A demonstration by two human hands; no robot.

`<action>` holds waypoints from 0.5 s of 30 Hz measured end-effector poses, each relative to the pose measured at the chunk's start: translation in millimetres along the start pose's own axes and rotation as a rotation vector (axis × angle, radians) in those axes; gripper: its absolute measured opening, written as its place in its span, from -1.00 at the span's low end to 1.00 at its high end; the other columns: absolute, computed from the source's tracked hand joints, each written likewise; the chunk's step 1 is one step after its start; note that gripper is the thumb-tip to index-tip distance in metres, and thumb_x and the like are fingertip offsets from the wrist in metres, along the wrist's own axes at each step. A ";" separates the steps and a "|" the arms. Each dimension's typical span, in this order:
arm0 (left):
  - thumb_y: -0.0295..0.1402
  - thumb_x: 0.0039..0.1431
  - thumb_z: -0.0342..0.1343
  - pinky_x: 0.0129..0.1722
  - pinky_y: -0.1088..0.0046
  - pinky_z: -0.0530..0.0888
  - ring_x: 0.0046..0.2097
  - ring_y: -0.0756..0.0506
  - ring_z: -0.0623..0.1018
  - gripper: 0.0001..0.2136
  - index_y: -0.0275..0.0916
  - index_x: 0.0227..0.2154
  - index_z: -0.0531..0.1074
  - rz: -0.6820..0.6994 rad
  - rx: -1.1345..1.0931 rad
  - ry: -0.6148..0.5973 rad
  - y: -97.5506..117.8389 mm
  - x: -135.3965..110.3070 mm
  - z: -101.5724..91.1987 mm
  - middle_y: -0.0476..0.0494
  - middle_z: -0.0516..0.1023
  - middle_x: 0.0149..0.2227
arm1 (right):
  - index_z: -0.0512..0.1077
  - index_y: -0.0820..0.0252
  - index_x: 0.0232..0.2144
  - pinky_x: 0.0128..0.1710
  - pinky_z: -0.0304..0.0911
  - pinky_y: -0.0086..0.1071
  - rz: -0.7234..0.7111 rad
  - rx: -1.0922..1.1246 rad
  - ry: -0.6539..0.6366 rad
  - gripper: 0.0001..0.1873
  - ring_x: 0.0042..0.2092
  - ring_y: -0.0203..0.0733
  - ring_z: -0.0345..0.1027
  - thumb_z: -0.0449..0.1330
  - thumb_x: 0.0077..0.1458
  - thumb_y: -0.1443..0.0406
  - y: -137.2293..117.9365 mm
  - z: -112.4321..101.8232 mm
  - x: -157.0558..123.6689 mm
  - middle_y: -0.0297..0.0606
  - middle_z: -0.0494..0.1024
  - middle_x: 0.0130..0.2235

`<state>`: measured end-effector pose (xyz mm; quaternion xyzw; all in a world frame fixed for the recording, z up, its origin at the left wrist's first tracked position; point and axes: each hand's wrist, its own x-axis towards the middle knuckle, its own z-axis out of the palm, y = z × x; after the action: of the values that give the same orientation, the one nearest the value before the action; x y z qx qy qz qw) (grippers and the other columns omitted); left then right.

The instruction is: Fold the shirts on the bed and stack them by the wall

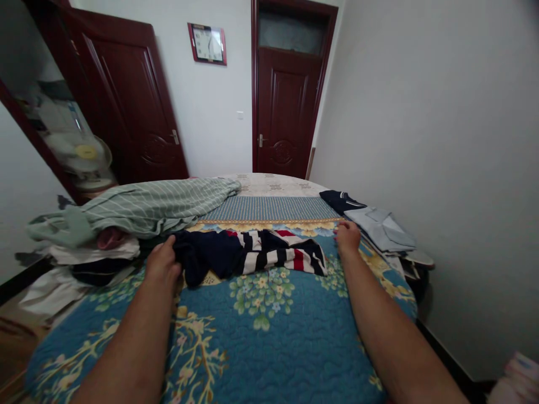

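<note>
A navy garment (219, 252) with white, black and red stripes toward its right end lies stretched out across the bed, its kind unclear. My left hand (162, 262) is closed on the navy end, thumb and fingers pinching the cloth. Past the striped end, my right hand (348, 237) hovers over the quilt, its fingers loosely bent and apart from the garment. Nothing shows in it. Under everything spreads a blue floral quilt (252, 348).
A green striped cloth (147, 205) lies heaped at the left over other clothes (101, 269). On the right edge, by the wall, rest folded grey clothing (381, 227) and a dark folded garment (339, 200). Beyond the bed stand two dark red doors (288, 106).
</note>
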<state>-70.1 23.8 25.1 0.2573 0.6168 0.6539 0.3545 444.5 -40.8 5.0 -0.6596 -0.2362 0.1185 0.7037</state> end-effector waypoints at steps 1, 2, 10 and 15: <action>-0.37 0.15 0.21 -0.36 0.41 0.57 -0.40 -0.08 0.59 -0.82 -0.29 -0.20 0.50 -0.056 -0.061 0.008 1.5 -1.3 1.5 -0.03 0.54 -0.45 | 0.46 0.13 -0.35 -0.33 0.36 -0.35 -0.127 -0.084 -0.059 -0.87 -0.36 -0.18 0.40 0.18 -0.03 0.28 -4.1 4.4 -7.5 -0.34 0.52 -0.40; -0.41 0.11 0.22 -0.35 0.42 0.57 -0.39 -0.07 0.59 -0.80 -0.29 -0.18 0.50 -0.094 -0.116 0.009 2.9 -2.4 2.8 -0.03 0.54 -0.43 | 0.49 0.14 -0.32 -0.23 0.39 -0.31 -0.279 -0.180 -0.143 -0.85 -0.31 -0.16 0.42 0.18 0.03 0.26 -9.0 8.9 -16.9 -0.29 0.56 -0.35; -0.50 -0.07 0.21 -0.35 0.48 0.52 -0.40 -0.03 0.53 -0.58 -0.31 -0.06 0.56 0.005 -0.051 -0.070 1.4 -2.2 4.8 -0.02 0.54 -0.38 | 0.52 0.10 0.13 0.06 0.34 -0.22 -0.833 -0.771 -0.793 -0.56 0.06 0.01 0.47 0.25 0.27 0.11 -25.4 44.4 -119.3 -0.08 0.58 0.06; -0.41 -0.04 0.23 -0.25 0.38 0.57 -0.36 -0.07 0.56 -0.55 -0.29 -0.01 0.56 0.112 -0.011 -0.068 -5.7 4.3 4.5 -0.03 0.57 -0.34 | 0.63 0.12 -0.13 0.06 0.36 -0.21 -0.689 -0.872 -0.765 -0.72 -0.01 -0.01 0.53 0.11 0.30 0.24 -10.7 65.4 -120.7 -0.08 0.66 -0.07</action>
<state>-68.4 29.8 19.5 0.3117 0.5855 0.6668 0.3397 307.1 -42.6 -4.6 -0.6817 -0.6920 0.0063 0.2374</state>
